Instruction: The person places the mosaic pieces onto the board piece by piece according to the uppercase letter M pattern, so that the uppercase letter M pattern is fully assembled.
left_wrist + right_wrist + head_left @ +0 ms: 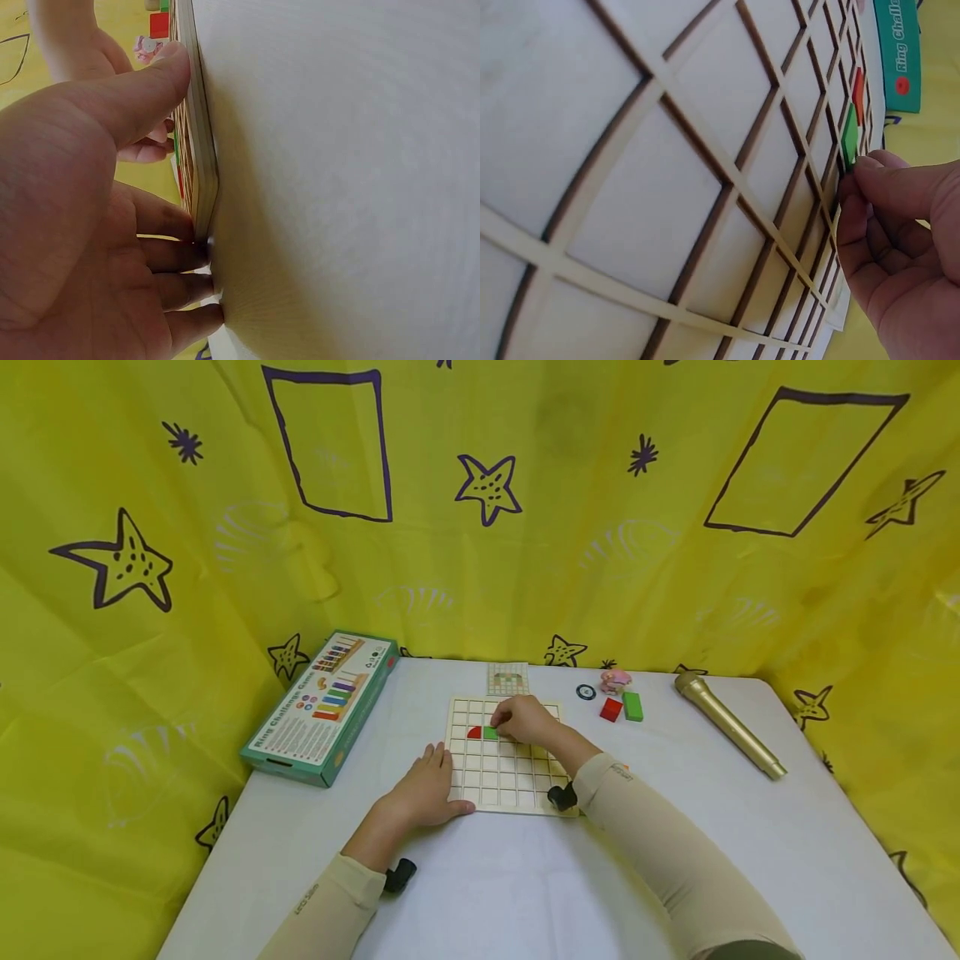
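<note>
Right hand fingertips pinched small green square tile into pale wooden grid board, beside red quarter-circle tile. Left hand, fingers flat, steadied board edge. Placing step; release likely needed tile seated flush.

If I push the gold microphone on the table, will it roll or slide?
The microphone would probably roll: its body looks round and lies flat on the smooth table. Its wider head may make it curve rather than roll straight. It looks stiff, not floppy.
</note>
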Demonstrator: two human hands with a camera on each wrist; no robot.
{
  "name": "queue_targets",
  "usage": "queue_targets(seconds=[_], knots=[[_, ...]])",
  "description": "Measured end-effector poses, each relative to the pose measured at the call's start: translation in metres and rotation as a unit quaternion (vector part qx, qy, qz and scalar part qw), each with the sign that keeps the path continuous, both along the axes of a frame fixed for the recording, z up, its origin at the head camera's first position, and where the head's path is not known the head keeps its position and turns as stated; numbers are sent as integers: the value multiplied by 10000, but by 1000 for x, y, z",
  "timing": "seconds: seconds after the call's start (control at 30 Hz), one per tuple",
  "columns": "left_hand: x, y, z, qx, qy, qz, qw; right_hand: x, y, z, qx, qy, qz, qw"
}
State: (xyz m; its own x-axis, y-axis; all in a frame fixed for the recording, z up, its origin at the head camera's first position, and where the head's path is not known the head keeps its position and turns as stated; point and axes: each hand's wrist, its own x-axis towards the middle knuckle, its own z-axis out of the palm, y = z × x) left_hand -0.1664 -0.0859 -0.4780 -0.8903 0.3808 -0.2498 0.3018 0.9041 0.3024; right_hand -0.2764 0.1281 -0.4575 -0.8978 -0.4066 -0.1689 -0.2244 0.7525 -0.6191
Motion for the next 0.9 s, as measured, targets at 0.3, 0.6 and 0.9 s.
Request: queue_targets(seconds=[0.3,0.6,0.9], knots=[[0,0,-1,-31,5,3,10000,1,17,2,-126,-69,-37,9999],[4,0,-3,44,-27,46,10000,15,36,16,-187,-314,-124,9993],[4,0,-1,108,91,29,9999,26,67,25,-336,-422,-389,9978]])
